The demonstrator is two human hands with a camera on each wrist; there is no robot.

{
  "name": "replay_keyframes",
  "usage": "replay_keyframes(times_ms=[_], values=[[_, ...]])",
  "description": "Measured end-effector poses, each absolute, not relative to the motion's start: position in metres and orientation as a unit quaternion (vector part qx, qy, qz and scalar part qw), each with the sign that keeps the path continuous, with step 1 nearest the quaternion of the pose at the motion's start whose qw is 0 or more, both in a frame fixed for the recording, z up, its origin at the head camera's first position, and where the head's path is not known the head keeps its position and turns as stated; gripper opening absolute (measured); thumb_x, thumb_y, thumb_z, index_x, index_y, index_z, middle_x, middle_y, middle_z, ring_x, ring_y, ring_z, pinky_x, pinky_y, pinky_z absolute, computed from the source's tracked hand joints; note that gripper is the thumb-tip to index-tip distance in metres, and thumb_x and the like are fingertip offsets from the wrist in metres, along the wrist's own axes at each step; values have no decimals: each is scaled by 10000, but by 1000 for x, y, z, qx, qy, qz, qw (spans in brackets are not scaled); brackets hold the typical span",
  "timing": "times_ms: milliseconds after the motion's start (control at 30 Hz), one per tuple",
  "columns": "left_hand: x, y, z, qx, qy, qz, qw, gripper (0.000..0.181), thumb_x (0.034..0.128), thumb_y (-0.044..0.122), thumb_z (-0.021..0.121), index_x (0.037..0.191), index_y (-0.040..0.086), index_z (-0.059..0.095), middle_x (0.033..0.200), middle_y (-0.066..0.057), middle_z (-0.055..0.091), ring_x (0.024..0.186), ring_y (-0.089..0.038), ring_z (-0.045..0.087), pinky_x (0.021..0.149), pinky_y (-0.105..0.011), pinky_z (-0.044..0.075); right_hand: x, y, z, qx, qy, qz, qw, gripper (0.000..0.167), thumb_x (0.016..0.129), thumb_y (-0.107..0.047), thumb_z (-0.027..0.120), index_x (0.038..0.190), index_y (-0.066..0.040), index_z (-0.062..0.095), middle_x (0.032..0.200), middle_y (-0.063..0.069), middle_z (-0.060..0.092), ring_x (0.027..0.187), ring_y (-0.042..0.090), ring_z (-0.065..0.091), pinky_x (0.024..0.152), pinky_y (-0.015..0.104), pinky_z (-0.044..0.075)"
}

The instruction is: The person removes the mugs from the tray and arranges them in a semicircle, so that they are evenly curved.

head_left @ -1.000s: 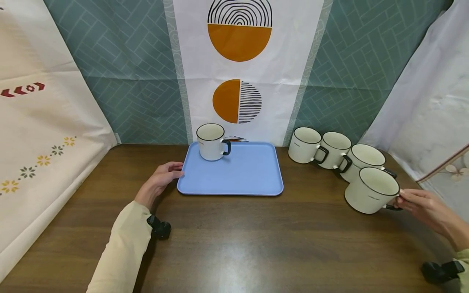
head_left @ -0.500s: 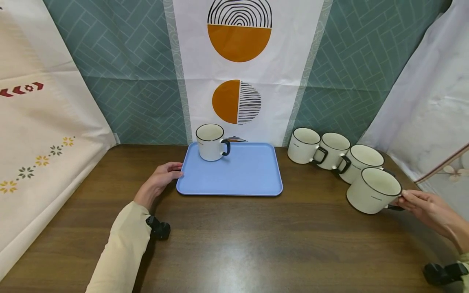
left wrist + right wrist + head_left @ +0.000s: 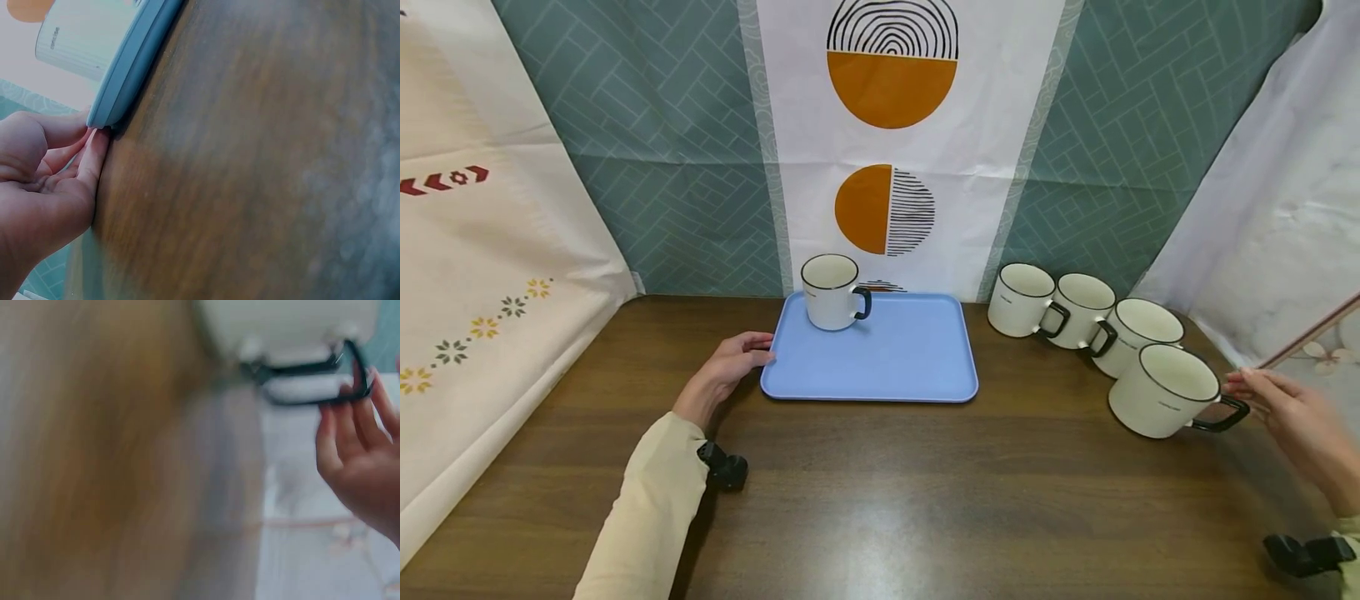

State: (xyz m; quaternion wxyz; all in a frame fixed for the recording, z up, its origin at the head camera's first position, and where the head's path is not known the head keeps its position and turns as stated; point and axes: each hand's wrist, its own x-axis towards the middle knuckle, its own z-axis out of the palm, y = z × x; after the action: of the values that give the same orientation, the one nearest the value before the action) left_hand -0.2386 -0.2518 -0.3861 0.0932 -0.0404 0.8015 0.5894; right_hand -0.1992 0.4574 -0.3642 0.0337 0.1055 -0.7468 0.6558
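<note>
In the head view, my left hand [image 3: 726,375] pinches the left edge of a light blue tray [image 3: 887,358]; the left wrist view shows thumb and fingers at the tray's rim [image 3: 128,69]. A white enamel mug [image 3: 829,304] with black rim and handle stands at the tray's back left. At the right, my right hand [image 3: 1296,421] has its fingers loosely extended beside the black handle [image 3: 1223,423] of the nearest mug [image 3: 1157,404], which stands upright on the table. In the right wrist view, fingertips of the right hand [image 3: 362,447] lie close by that handle; whether they touch it is hard to tell.
Behind the nearest mug, more white mugs stand close together in a slanting row: one mug [image 3: 1021,304] at the left end, another mug [image 3: 1078,310] and a third mug [image 3: 1131,337]. Cloth hangings border the brown wooden table [image 3: 925,492] at the back and both sides.
My right hand has let go of the mug's handle and moved slightly up and to the right, so the handle shows fully. The left hand, tray and mugs look the same.
</note>
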Motion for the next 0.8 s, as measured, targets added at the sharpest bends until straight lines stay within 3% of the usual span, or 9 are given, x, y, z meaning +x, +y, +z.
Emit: replay_keyframes(times_ms=[100,200,433,633,800], values=[[-239,-252,-386,-40,802,588,95,496,978,29,515,1414,-120,332,1388,-294,380,1232,-366,389,1089,-464,291,-207,449,-355,107,-678,720,101,210,1022,-120,465,1030,-59,665,954,-9,648,861,70,601,733,128,471],[-240,-252,-388,-40,802,588,97,494,978,26,514,1413,-120,334,1384,-294,383,1225,-362,395,1086,-459,296,-211,425,-335,102,-643,747,134,172,1003,-94,502,1000,-29,661,934,13,633,839,95,587,707,150,484],[-240,-251,-387,-39,802,589,96,496,976,24,516,1412,-123,332,1390,-298,379,1231,-367,390,1088,-462,289,-235,362,-283,126,-639,756,67,151,981,-64,541,958,-42,688,891,15,673,823,104,616,726,161,492],[-239,-253,-386,-39,801,590,95,501,975,23,516,1415,-123,327,1396,-302,372,1238,-374,380,1098,-467,273,-268,307,-270,151,-653,742,15,114,988,-95,541,1004,-87,654,874,14,647,801,111,602,711,198,489],[-239,-253,-386,-37,802,589,95,500,975,23,517,1415,-123,328,1401,-302,371,1246,-376,378,1099,-467,270,-286,262,-268,111,-711,694,4,141,990,-219,558,1072,-109,587,899,-23,615,821,108,572,731,218,476]])
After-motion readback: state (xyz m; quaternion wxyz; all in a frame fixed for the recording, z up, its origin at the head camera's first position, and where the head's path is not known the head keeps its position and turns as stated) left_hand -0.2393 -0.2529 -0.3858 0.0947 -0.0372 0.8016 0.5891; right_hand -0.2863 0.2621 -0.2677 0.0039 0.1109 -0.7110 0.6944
